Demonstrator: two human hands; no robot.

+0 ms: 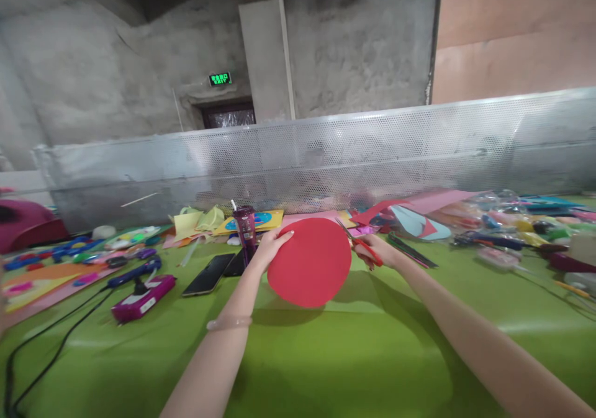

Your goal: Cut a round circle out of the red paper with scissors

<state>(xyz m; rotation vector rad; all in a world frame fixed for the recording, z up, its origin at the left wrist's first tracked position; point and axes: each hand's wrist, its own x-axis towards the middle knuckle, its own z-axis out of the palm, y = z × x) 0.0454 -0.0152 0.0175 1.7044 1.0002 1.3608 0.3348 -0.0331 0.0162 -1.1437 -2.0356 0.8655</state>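
Note:
My left hand [269, 248] pinches the upper left edge of a large red paper circle [311, 266], thumb on top, and holds it above the green tabletop. My right hand [376, 250] is closed on the red handles of a pair of scissors [370, 251]. The scissor blades point up and left, close to the circle's upper right edge; whether they touch the paper I cannot tell. Behind my left hand stands a purple drink cup [246, 228] with a straw. Red and light blue paper scraps [414, 221] lie beyond my right hand.
A black phone [209, 274] lies left of my left arm. Farther left are a purple power strip [143, 298] with black cables and a blue-handled tool [135, 273]. Bagged craft pieces [503, 219] crowd the right side. A perforated metal screen [307, 163] borders the table's back.

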